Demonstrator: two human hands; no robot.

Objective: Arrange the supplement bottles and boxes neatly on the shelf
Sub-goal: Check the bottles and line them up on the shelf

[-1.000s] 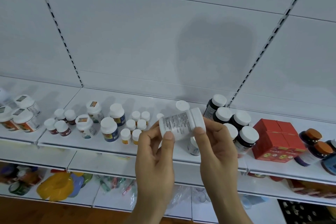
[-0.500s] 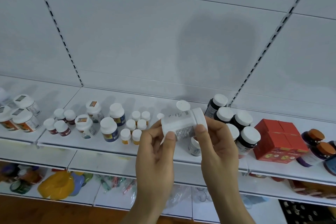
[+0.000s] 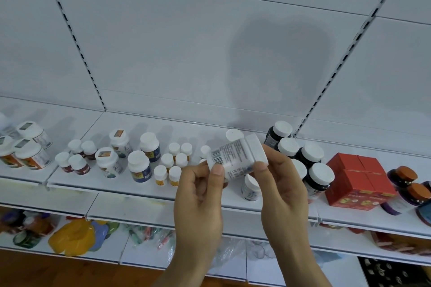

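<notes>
I hold a white supplement bottle [image 3: 235,158] sideways above the white shelf [image 3: 98,184], its cap to the right and its barcode facing me. My left hand [image 3: 200,202] pinches its base end with thumb and fingers. My right hand [image 3: 282,189] grips the cap end. Behind the bottle stand a white-capped bottle [image 3: 234,135] and a small white bottle [image 3: 250,187]. Dark bottles with white caps [image 3: 312,156] cluster to the right, next to red boxes [image 3: 356,182].
Left of my hands stand several small white-capped bottles [image 3: 173,165], two blue-labelled bottles [image 3: 140,168] and larger tubs [image 3: 30,154]. Orange-capped dark bottles [image 3: 405,177] sit at the far right. A lower shelf [image 3: 149,256] holds coloured packets. The white back wall rises behind.
The bottle has turned in my fingers, so the barcode now faces me. Both hands stay in almost the same place.
</notes>
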